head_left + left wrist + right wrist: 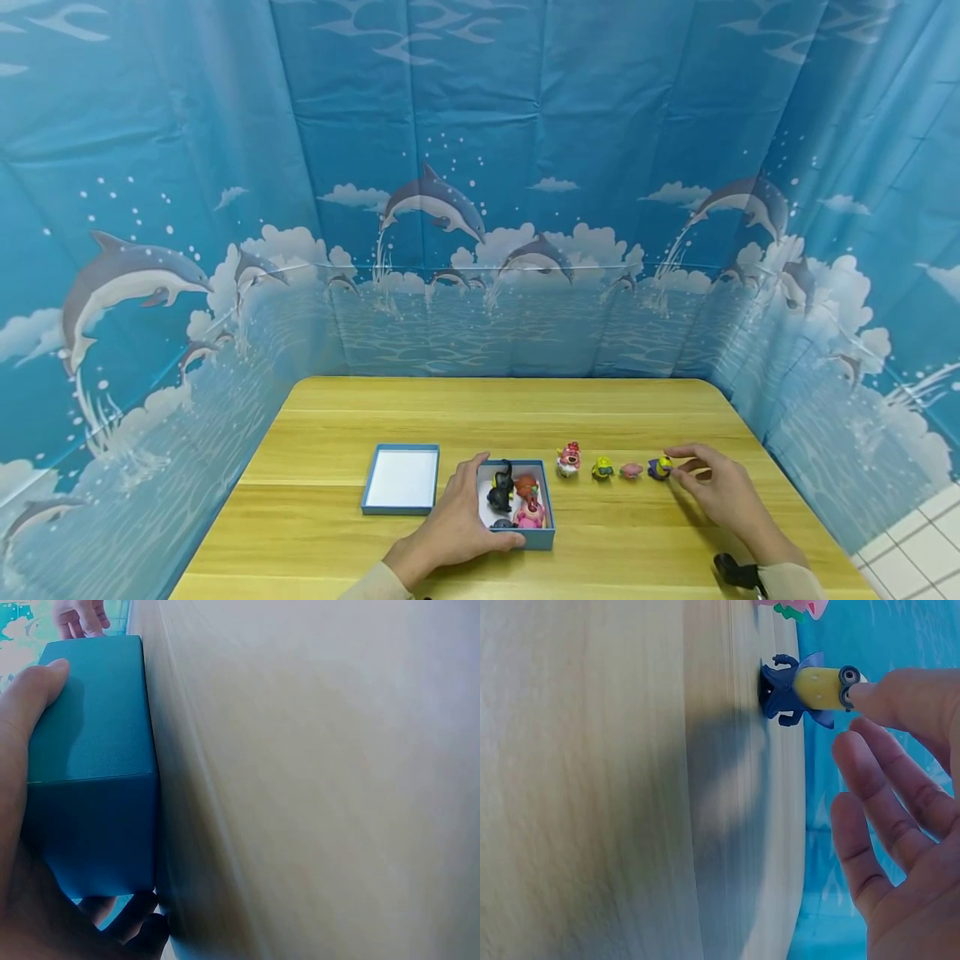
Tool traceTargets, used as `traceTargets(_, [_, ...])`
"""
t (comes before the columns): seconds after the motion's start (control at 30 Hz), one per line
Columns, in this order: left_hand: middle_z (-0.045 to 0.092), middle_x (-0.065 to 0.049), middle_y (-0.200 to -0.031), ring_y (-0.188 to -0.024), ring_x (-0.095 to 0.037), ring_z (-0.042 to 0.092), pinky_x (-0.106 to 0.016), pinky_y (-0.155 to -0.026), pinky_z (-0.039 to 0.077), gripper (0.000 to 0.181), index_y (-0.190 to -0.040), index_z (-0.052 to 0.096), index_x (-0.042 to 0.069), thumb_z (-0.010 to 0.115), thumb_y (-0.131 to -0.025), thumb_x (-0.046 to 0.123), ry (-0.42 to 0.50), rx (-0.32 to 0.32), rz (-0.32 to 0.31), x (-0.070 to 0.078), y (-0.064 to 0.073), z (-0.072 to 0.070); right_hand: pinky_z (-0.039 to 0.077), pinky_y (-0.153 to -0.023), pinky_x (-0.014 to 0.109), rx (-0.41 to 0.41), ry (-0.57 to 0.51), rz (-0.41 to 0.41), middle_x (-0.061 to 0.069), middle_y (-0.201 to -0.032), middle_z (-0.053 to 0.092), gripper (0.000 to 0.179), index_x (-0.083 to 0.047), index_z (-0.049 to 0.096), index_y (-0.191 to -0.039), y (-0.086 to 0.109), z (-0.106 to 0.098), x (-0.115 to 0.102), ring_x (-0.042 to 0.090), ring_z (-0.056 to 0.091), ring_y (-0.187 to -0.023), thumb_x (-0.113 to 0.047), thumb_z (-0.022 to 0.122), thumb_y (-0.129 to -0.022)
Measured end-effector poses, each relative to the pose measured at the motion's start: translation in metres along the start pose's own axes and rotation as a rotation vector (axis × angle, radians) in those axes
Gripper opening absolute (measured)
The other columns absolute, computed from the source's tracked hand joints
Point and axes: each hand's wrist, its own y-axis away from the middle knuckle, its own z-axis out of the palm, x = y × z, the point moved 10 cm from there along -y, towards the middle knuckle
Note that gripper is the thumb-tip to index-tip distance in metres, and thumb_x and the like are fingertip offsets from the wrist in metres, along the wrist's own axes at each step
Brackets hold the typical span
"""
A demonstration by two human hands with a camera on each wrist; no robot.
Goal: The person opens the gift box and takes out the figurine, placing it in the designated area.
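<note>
My left hand (459, 523) grips a blue box (538, 537), its thumb on the front wall and its fingers around the far side. Inside lie several small figures, among them a black one (499, 493), a reddish-brown one (527, 487) and a pink bear (529, 517). On the right, my right hand (716, 492) pinches the head of a yellow minion figure (819, 688) in dark blue clothes, which stands upright on the table. To its left, in a row, are a pink figure (631, 471), a yellow-green figure (602, 468) and a red-and-white figure (568, 459).
A blue box lid (401, 477) lies with its white inside up, left of the box. The wooden table (330, 533) has rounded far corners. Behind it hangs a blue dolphin curtain (480, 333), and floor tiles (918, 542) show at lower right.
</note>
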Motion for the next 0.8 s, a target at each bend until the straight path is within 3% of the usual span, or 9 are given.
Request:
traceTargets(0.57, [0.043,-0.015,-0.181,-0.160,-0.039,0.054,-0.072,-0.124,0.052,0.142,-0.186,0.021,0.019,0.094,-0.082,0.082,-0.004,0.006,0.003,0.000,0.001,0.000,0.063,-0.076,0.026,0.050,0.040,-0.013,0.013,-0.124,0.085,0.025,-0.012,0.084,-0.128,0.001,-0.012,-0.009,0.002,0.075,-0.095,-0.005,0.088,-0.104])
traceTargets(0.8, [0.044,-0.015,-0.179,-0.159,-0.038,0.054,-0.071,-0.124,0.052,0.141,-0.185,0.021,0.019,0.095,-0.082,0.081,-0.009,0.013,0.011,0.001,0.001,0.000,0.066,-0.077,0.033,0.089,0.053,-0.048,0.011,-0.122,0.085,0.027,-0.013,0.085,-0.125,0.001,-0.016,-0.017,-0.005,0.072,-0.096,-0.003,0.090,-0.101])
